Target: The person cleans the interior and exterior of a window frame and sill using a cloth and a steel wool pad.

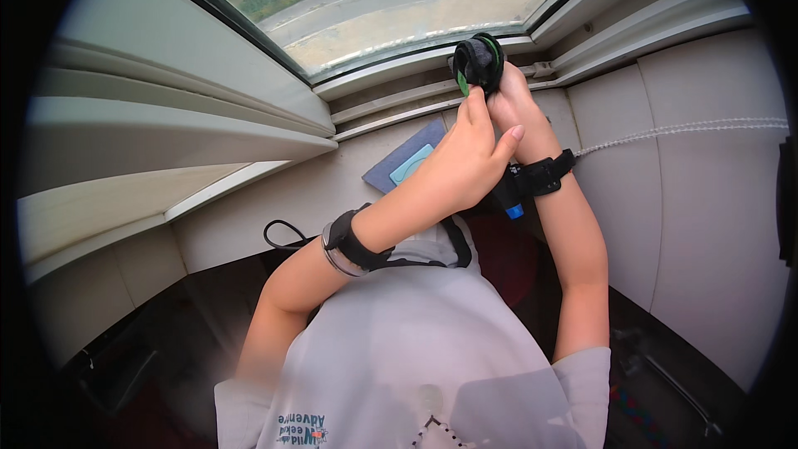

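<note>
A rolled bundle of black and grey fabric with green edging [479,62] is held up near the window's lower frame. Around its right side and underside curls my right hand [512,95], with some of its fingers hidden behind the roll. My left hand [467,149] reaches across from the left, its fingertips touching the roll's lower green edge. The left thumb stands apart from those fingers; whether they grip the edge I cannot tell. Partly covered by the left hand and forearm, a flat blue-grey item [389,165] with a light-blue panel [408,163] lies on the sill.
The window sill [243,218] runs below a window pane [399,6] and its sliding track [393,103]. A clear bead chain [679,130] crosses the pale right-hand surface. A black cord loop [283,234] lies at the sill's front edge. Both wrists wear black straps.
</note>
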`<state>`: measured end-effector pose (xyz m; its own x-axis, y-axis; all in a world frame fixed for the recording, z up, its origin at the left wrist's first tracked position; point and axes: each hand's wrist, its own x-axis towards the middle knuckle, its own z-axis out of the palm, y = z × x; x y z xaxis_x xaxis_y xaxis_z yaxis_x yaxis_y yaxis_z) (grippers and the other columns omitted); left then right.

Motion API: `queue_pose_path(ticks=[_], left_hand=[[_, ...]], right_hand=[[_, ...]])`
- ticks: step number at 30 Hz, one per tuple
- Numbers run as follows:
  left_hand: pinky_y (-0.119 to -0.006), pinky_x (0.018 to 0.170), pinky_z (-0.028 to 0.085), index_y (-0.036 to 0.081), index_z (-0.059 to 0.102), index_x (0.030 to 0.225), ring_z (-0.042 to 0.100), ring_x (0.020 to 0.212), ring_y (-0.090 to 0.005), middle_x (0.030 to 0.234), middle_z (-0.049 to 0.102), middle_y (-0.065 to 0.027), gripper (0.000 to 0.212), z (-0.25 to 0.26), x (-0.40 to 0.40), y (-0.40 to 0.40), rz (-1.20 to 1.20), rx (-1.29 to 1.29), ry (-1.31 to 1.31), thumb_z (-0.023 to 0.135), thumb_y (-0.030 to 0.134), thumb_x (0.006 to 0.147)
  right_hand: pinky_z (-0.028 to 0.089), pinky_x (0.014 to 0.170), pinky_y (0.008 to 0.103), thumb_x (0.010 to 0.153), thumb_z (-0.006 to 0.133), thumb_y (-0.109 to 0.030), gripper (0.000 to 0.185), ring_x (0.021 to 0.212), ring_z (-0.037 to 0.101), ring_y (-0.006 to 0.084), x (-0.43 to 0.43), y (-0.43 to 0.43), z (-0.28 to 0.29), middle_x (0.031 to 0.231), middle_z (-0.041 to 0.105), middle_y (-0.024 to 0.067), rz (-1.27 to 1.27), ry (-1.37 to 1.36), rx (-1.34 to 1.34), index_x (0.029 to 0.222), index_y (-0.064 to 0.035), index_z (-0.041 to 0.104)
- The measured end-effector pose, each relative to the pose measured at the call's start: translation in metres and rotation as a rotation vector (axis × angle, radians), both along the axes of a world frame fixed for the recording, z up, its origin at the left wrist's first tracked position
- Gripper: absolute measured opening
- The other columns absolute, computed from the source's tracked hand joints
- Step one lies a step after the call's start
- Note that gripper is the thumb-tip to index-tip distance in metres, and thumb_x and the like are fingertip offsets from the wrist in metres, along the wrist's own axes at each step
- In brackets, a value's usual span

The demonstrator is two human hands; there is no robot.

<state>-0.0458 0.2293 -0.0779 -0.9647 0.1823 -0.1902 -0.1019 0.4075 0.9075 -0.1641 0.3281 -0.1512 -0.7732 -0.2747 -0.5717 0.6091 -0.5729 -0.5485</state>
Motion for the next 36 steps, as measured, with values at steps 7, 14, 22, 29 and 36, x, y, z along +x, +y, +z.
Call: queue_pose_path(ticks=[7,14,22,29,36], left_hand=[[-0.039,0.105,0.033,-0.015,0.014,0.138,0.039,0.128,-0.0411,0.133,0.037,-0.0380,0.077,-0.003,-0.005,-0.002,-0.052,-0.018,-0.069,0.040,0.046,0.097],[-0.038,0.109,0.028,-0.016,0.011,0.139,0.033,0.133,-0.0391,0.137,0.032,-0.0379,0.080,0.012,-0.012,0.014,-0.077,-0.075,-0.117,0.039,0.046,0.097],[-0.037,0.110,0.025,-0.020,0.011,0.137,0.030,0.134,-0.0410,0.138,0.028,-0.0395,0.079,-0.002,-0.051,0.052,-0.139,-0.003,-0.022,0.040,0.042,0.097],[-0.036,0.107,0.030,-0.017,0.011,0.139,0.037,0.131,-0.0365,0.137,0.034,-0.0359,0.080,0.014,-0.027,0.017,-0.149,-0.080,-0.114,0.041,0.044,0.096],[-0.039,0.097,0.041,-0.006,0.035,0.135,0.052,0.115,-0.0339,0.124,0.051,-0.0261,0.058,0.001,-0.039,0.029,-0.277,-0.063,0.150,0.044,0.037,0.097]], right_hand=[[0.056,0.061,0.0446,0.087,0.032,0.002,0.025,0.086,0.060,0.0278,-0.010,-0.001,-0.004,0.104,0.049,0.0199,-0.094,0.035,0.319,0.111,0.0049,0.037],[0.049,0.058,0.0397,0.086,0.040,-0.001,0.012,0.065,0.055,0.0187,-0.012,0.006,-0.002,0.085,0.054,0.0111,-0.025,0.084,0.128,0.085,0.0026,0.052],[0.044,0.057,0.0306,0.090,0.045,-0.011,0.018,0.062,0.051,0.0145,-0.034,0.064,-0.002,0.071,0.057,0.0047,-0.013,0.013,0.180,0.077,-0.0058,0.057],[0.049,0.063,0.0329,0.089,0.043,-0.005,0.019,0.067,0.057,0.0178,-0.029,0.019,-0.023,0.076,0.060,0.0092,-0.090,-0.056,0.229,0.081,-0.0007,0.059],[0.054,0.068,0.0384,0.091,0.041,-0.006,0.021,0.074,0.063,0.0219,-0.047,0.066,-0.014,0.082,0.063,0.0120,-0.235,0.009,0.028,0.088,0.0019,0.060]])
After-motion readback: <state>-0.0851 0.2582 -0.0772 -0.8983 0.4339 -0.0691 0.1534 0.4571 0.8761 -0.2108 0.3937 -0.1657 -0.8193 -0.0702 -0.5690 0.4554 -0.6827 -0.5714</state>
